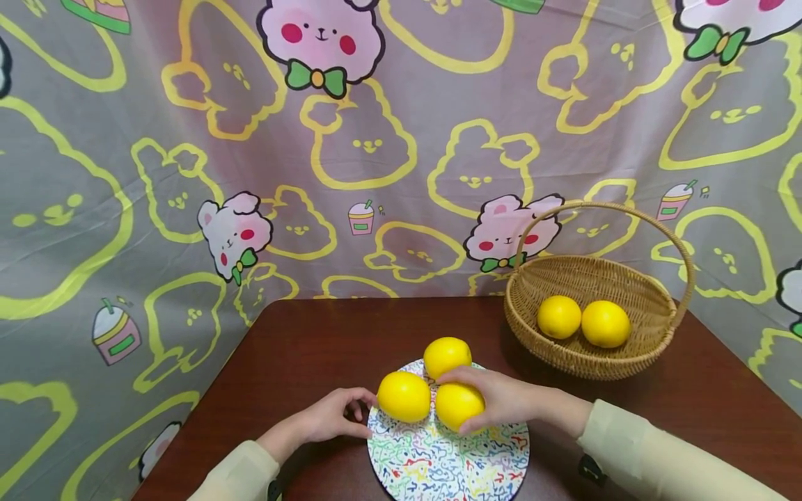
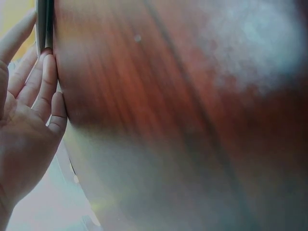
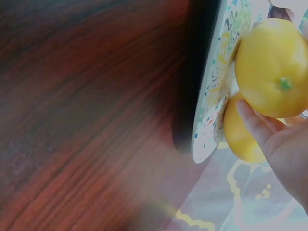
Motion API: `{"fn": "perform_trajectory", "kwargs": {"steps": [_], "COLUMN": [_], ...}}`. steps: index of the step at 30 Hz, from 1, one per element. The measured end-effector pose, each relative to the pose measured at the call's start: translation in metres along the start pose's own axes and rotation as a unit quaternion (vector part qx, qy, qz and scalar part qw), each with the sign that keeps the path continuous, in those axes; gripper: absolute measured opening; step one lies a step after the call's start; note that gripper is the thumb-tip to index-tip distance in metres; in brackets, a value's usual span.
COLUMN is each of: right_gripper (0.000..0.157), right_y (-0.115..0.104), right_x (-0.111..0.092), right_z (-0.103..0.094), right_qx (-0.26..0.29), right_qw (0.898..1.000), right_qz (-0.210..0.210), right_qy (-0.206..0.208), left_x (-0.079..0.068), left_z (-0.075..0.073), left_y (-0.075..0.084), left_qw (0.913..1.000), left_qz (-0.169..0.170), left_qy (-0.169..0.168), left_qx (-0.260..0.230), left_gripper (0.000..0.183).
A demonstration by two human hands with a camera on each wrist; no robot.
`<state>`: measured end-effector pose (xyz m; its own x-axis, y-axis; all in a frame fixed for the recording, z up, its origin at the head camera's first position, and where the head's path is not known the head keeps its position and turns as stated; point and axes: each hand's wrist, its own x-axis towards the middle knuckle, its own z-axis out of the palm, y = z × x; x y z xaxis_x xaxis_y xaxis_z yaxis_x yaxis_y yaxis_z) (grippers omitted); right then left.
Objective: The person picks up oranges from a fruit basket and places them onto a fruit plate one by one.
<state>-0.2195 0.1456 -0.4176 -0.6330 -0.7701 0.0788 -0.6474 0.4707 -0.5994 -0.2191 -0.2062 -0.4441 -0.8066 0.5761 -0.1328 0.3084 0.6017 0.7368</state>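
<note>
A round plate with multicoloured squiggles lies on the table. Three yellow citrus fruits are on its far half. My right hand holds the nearer right one, thumb on the near side and fingers over the top; the right wrist view shows the green stem mark on this fruit. Just behind it sits another fruit. On the left is the third fruit, close to the fingertips of my left hand. In the left wrist view that hand's fingers touch the plate's rim, gripping nothing.
At the back right of the dark wooden table stands a wicker basket with a tall arched handle. Two more yellow fruits lie inside it. A patterned cloth hangs behind the table and along its sides.
</note>
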Motion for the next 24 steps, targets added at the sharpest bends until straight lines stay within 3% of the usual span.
{"fn": "perform_trajectory", "kwargs": {"steps": [24], "right_gripper": [0.071], "right_y": [-0.0033], "right_x": [-0.0018], "right_z": [-0.0064], "right_qx": [0.013], "right_qw": [1.0], "right_qz": [-0.015], "right_qy": [-0.004], "left_x": [-0.0002], "left_z": [0.0015], "left_y": [0.0006], "left_qw": [0.9999], "left_qz": [0.011], "left_qy": [0.005], "left_qx": [-0.003], "left_gripper": [0.042]}}
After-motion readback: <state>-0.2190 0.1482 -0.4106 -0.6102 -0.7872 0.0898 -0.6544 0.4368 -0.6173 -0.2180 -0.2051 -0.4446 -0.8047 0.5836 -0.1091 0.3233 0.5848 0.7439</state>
